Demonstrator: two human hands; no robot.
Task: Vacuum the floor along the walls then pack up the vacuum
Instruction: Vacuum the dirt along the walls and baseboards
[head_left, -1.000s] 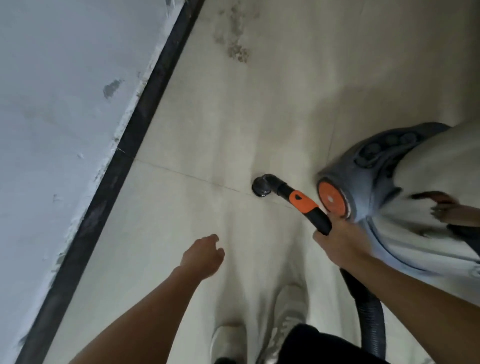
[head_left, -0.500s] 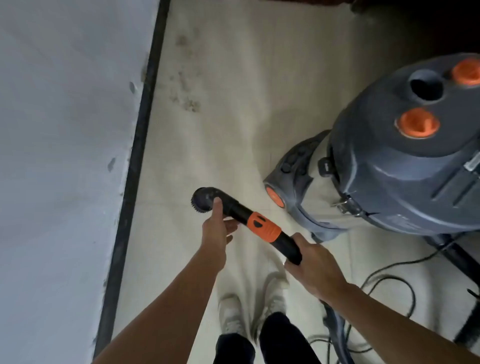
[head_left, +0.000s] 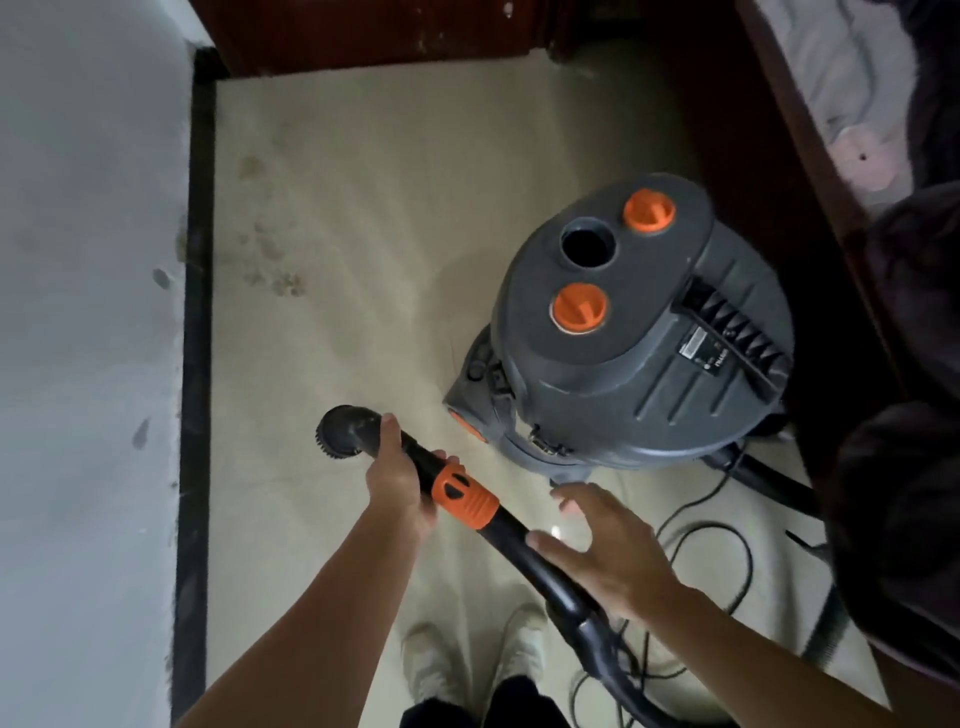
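Left hand (head_left: 402, 480) gripping the hose nozzle (head_left: 415, 467) at frame centre, right hand (head_left: 605, 551) just right of it, fingers spread and holding nothing, grey vacuum (head_left: 639, 332) at right, pale floor (head_left: 363, 208).

Head view, steeply down onto floor (head_left: 363, 182)

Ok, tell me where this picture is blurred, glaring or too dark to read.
Head view: the right hand is motion-smeared at the fingertips; head view: a small glint shines on the floor beside it; head view: the left hand gripping the wand and the vacuum canister read fairly sharp; head view: the right edge sinks into deep shadow.
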